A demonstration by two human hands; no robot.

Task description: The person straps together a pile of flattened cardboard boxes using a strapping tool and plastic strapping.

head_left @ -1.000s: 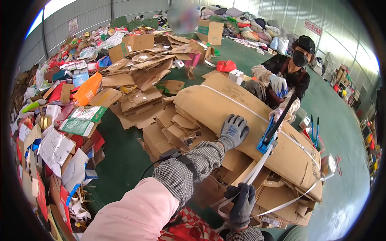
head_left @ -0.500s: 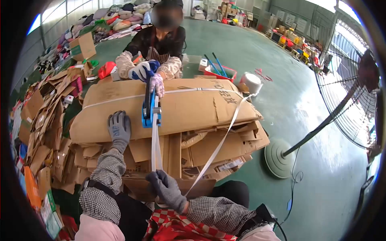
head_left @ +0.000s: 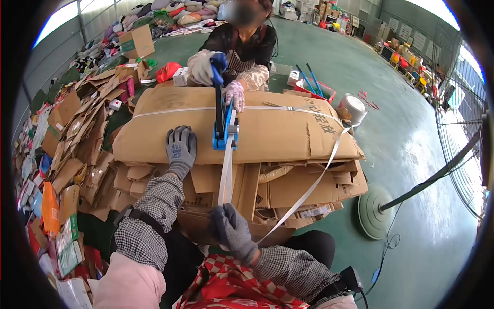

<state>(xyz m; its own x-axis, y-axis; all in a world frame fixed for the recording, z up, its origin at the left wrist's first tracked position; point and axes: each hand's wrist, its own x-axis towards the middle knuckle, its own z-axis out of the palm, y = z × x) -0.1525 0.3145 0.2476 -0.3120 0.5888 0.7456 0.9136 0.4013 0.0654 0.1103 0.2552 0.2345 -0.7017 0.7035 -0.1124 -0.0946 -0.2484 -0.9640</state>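
My left hand point(head_left: 181, 148), in a grey glove, lies with fingers spread on the large flat cardboard point(head_left: 267, 126) atop a stack of cardboard. My right hand point(head_left: 231, 229), gloved too, is closed around the white strap point(head_left: 225, 177) at the near side of the stack. That strap runs up to a blue strapping tool point(head_left: 225, 129) resting on the cardboard. Across from me a co-worker point(head_left: 242, 46) has one gloved hand on the tool's raised handle and the other beside its far end. Another length of strap point(head_left: 314, 183) slants down at the right.
Loose cardboard pieces point(head_left: 85, 134) pile up at the left. A red box point(head_left: 318, 91) with blue-handled tools and a white strap roll point(head_left: 353, 109) are beyond the stack's right side. A fan stand with a round base point(head_left: 375, 212) is at the right.
The co-worker's hand and the tool's handle have risen away from the cardboard. The whole view has shifted, so the stack appears further right. My hands keep their places on the cardboard and strap.
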